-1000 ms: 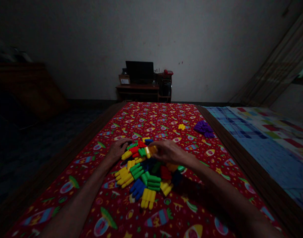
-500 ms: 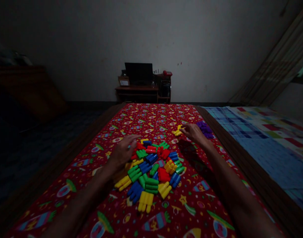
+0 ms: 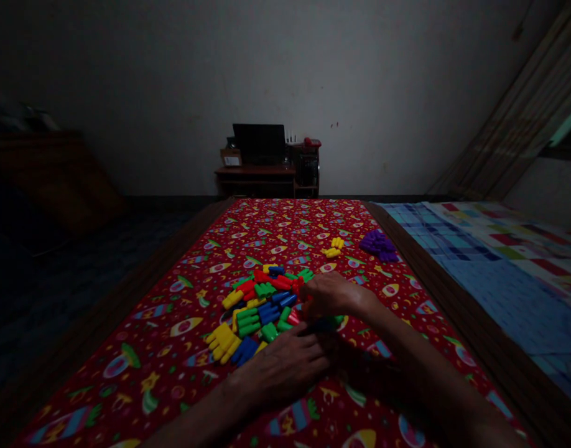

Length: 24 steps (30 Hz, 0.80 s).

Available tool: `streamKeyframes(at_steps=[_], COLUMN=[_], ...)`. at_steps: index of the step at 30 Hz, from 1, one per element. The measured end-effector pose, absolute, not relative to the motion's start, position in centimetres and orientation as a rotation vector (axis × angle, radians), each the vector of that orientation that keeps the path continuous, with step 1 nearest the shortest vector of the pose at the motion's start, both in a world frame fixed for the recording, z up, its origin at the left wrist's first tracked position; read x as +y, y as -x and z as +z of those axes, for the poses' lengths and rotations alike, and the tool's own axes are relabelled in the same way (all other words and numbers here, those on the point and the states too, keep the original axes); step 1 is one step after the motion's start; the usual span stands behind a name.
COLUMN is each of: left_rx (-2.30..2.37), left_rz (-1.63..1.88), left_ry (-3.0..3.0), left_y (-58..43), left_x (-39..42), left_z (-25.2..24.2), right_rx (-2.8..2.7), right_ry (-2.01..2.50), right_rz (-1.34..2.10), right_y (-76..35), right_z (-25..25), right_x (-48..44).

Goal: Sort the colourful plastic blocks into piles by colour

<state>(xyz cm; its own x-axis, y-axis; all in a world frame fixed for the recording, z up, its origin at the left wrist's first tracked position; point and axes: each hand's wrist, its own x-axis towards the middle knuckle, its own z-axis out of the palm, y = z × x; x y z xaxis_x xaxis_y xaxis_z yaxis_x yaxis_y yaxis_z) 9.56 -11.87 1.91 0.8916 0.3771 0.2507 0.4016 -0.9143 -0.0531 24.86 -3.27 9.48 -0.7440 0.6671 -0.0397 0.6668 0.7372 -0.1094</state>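
Observation:
A loose pile of red, green, blue and yellow plastic blocks [image 3: 248, 320] lies on the red patterned cloth [image 3: 173, 361]. My left hand [image 3: 295, 358] reaches over the near right edge of the pile, palm down, its fingertips pointing right; what is under it is hidden. Just beyond it, my right hand [image 3: 325, 294] is over the right side of the pile with fingers bent down at red and orange blocks. Whether it grips one cannot be made out. Further back, a few yellow blocks [image 3: 333, 247] lie apart, left of a purple heap of blocks [image 3: 379, 245].
At the far end stands a desk [image 3: 255, 170] with a dark monitor [image 3: 259, 143] and a red telephone [image 3: 312, 142]. Blue checked and patchwork bedding [image 3: 453, 261] lies to the right. A wooden cabinet [image 3: 47, 180] is at the left.
My right hand has left the yellow blocks and come back to the pile. My left hand has moved right and nearer, from the pile's left side to its near right edge.

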Motion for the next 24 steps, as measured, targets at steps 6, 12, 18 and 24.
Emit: streamKeyframes(at_steps=[6, 12, 18, 24], left_rx=[-0.803, -0.867, -1.459, -1.885], left_rz=[-0.447, -0.431, -0.535, -0.430], left_ry=[2.791, 2.809, 2.671, 2.711], left_y=[-8.3, -6.3, 1.5, 6.9], left_x=[-9.1, -7.7, -5.2, -3.3], left_z=[1.3, 3.6, 7.2, 3.8], right_rx=[-2.272, -1.669, -1.693, -1.776], right_ry=[1.338, 1.534, 1.504, 1.388], right_rz=[0.503, 0.556, 0.484, 0.457], right_y=[-29.6, -32.4, -33.8, -32.6], right_z=[9.1, 3.8, 2.7, 5.2], right_x=[3.7, 8.2, 8.7, 7.5])
